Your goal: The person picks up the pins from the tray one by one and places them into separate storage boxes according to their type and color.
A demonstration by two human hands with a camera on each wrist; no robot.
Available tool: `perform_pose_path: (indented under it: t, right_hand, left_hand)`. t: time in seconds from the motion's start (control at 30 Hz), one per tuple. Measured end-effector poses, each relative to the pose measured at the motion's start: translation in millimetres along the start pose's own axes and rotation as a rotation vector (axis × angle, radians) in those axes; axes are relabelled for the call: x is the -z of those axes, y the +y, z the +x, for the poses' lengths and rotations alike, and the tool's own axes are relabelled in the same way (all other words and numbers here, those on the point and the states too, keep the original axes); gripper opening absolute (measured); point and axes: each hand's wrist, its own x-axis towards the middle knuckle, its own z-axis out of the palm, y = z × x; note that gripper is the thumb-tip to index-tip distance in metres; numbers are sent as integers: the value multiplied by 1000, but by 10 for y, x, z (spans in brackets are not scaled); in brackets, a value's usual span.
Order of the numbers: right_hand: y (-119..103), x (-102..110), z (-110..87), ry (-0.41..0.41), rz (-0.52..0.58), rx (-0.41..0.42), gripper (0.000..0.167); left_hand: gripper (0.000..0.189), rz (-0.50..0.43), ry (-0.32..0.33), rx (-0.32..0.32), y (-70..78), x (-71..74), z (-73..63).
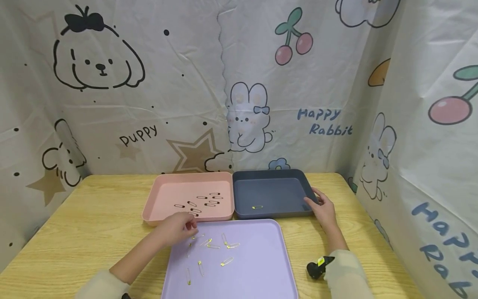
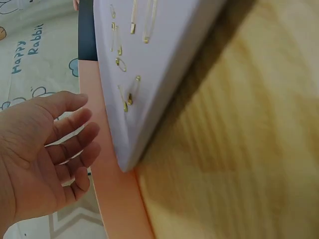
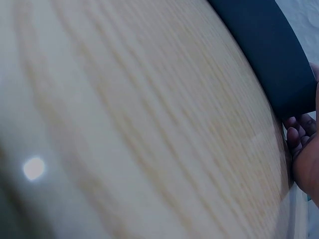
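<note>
My left hand (image 1: pixel 178 229) hovers over the seam between the pink tray (image 1: pixel 150 207) and the lilac tray (image 1: pixel 257 265). Its fingers hang loosely curled with nothing between them, as the left wrist view shows of that hand (image 2: pixel 47 154). Several black safety pins (image 1: pixel 202 197) lie in the pink tray. Several gold safety pins (image 1: pixel 226 261) are scattered over the left part of the lilac tray. A single gold safety pin (image 1: pixel 257 207) lies in the dark blue tray (image 1: pixel 272 214). At that tray's right side, my right hand (image 1: pixel 325 211) grips the rim, thumb over the edge.
All three trays stand on a wooden table (image 1: pixel 104 207); pink and dark blue sit side by side at the back, lilac in front. A printed curtain (image 1: pixel 186 83) hangs behind and at both sides. A black device (image 1: pixel 317 269) is at the right wrist.
</note>
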Motion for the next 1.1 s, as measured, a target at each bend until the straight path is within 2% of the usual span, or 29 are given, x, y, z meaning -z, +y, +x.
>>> perform_pose_path:
  t: [0.2, 0.33, 0.57, 0.8, 1.03, 1.1]
  right_hand:
    - [-9, -2, -11, 6, 6, -7, 57]
    - [-5, -12, -12, 8, 5, -3, 57]
    - [-10, -5, -17, -1, 2, -3, 58]
    - [6, -8, -1, 1, 0, -2, 58]
    - [1, -3, -5, 2, -2, 1, 58]
    - [0, -4, -8, 4, -3, 4, 58]
  left_hand:
    - [14, 35, -13, 12, -80, -30, -134]
    - [19, 22, -36, 6, -87, -35, -192]
    - [25, 13, -91, 62, -76, -80, -251]
    - [24, 62, -92, 94, -80, -111, -247]
    - [31, 163, -66, 191, 38, -94, -262]
    - [31, 190, -52, 203, 66, -91, -267]
